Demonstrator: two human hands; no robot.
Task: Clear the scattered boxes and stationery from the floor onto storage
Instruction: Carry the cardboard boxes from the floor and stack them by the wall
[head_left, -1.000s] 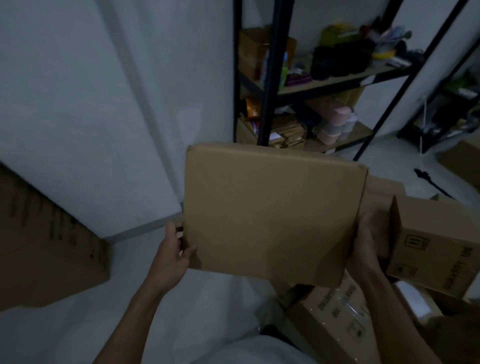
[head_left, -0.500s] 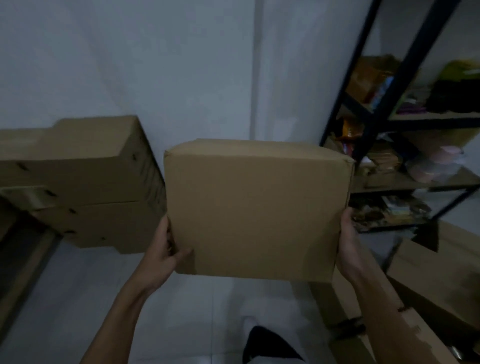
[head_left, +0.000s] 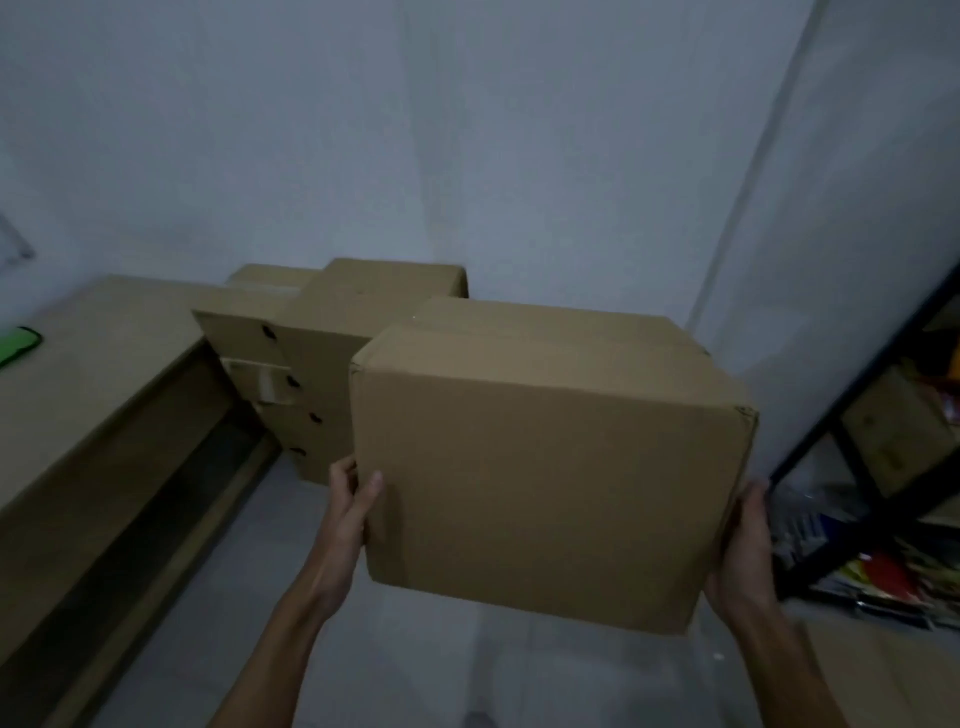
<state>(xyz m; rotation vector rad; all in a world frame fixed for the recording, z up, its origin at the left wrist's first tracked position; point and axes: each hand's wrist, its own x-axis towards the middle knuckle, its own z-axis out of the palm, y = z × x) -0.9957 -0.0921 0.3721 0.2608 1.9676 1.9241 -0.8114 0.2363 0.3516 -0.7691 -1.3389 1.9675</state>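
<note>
You are holding a plain brown closed cardboard box (head_left: 545, 467) up in the air in front of you, one hand on each side. Your left hand (head_left: 348, 519) grips its lower left edge, thumb on the near face and fingers (head_left: 343, 475) wrapped round onto the left side. Your right hand (head_left: 740, 556) clasps the lower right corner; its fingers go behind the box, so you cannot see how they lie. The box's top flaps are folded shut, and nothing of its contents shows.

Just beyond the box, to its left, a stack of brown cardboard cartons (head_left: 311, 364) stands against the pale grey wall (head_left: 467, 130), with a strip of tape and small dark marks on the near side. Whether your box touches the stack cannot be told. Left of that runs a long flat tan cardboard-coloured surface (head_left: 93, 364) with a bright green object (head_left: 18, 345) at its far left edge. At the right edge, a black metal shelf rack (head_left: 857, 452) holds a brown carton and, lower down, blurred colourful items too dim to name.

Compared with half a second ago, your view has swung left: the rack has slid to the frame's right edge, the stacked cartons now sit behind the box, and the box's top has come into view. Your grip is unchanged.
</note>
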